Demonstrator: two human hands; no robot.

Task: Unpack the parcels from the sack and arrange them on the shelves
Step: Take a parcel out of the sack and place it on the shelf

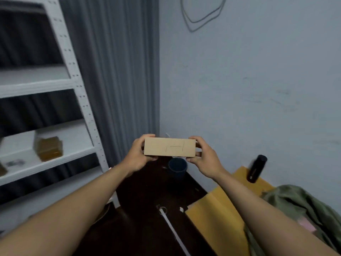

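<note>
Parcel: a small tan cardboard box point(169, 146), pen lines drawn on its facing side, was held level in mid-air in front of the pale wall, above the far end of a dark table point(147, 200).
Left hand: the left hand point(137, 154) clasped the box's left end — thumb under the near edge, fingers curled over the top.
Right hand: the right hand point(203, 156) gripped the right end the same way, fingers wrapped around the far side.
Shelves: a white metal shelving unit point(81, 97) stood at left, blurred; on its lower visible shelf sat a brown taped parcel point(48, 148), with part of another brown item point(2, 169) at the left edge of the frame.
Sack: an olive-green fabric sack point(299, 209) lay crumpled at near right; something pink showed at its opening, too blurred to identify.
Cup: a dark blue cup point(177, 167) stood on the table just below the box — its contents could not be seen.
Also on the right: a yellow cardboard sheet point(217, 215) beside the sack, and a black bottle point(256, 169) leaning against the wall.
Backdrop: a grey curtain point(118, 71) hung between the shelving and the wall.
</note>
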